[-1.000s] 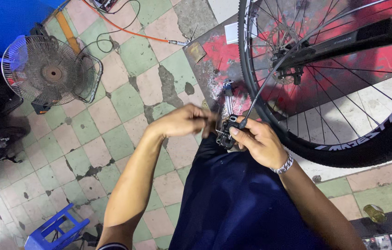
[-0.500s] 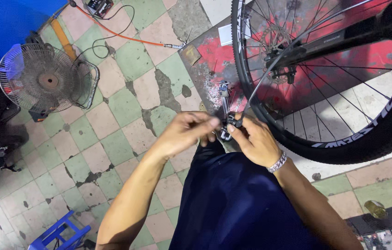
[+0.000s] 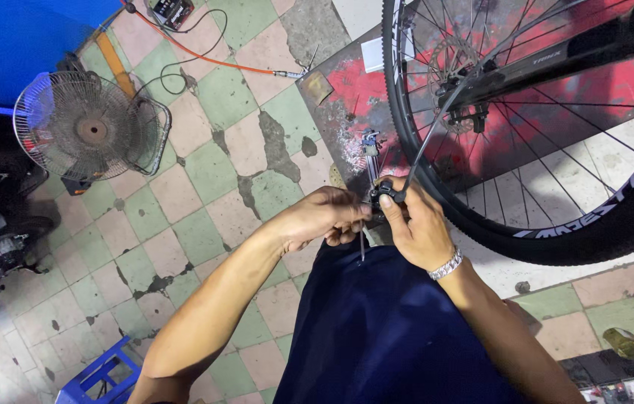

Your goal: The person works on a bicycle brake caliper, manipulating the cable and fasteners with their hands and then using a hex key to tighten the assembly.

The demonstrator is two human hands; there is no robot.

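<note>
Both hands are bunched up over the lap, just off the near edge of the bike wheel (image 3: 534, 135). The right hand (image 3: 418, 224) has a small black metal part (image 3: 386, 196) pinched between thumb and curled fingers, thumb pressed on top. The left hand (image 3: 324, 217) comes in from the other side, fingers closed together on the same part, and a thin metal tool (image 3: 362, 243) hangs down from that grip; can't tell which fingers actually have it.

The part sits right between the two hands, above the dark blue trousers (image 3: 384, 329), with a thin cable (image 3: 436, 120) running up from it toward the wheel's hub area.

My read on handling: it looks like a small, stiff, fairly light chunk of metal, probably greasy, so slippery. Best hold is on the flat sides of the body, not on the cable, which would bend or kink. The tool is skinny and easy to drop onto the tiled floor (image 3: 204, 179).

A standing fan (image 3: 92, 127) sits well off to the left.
</note>
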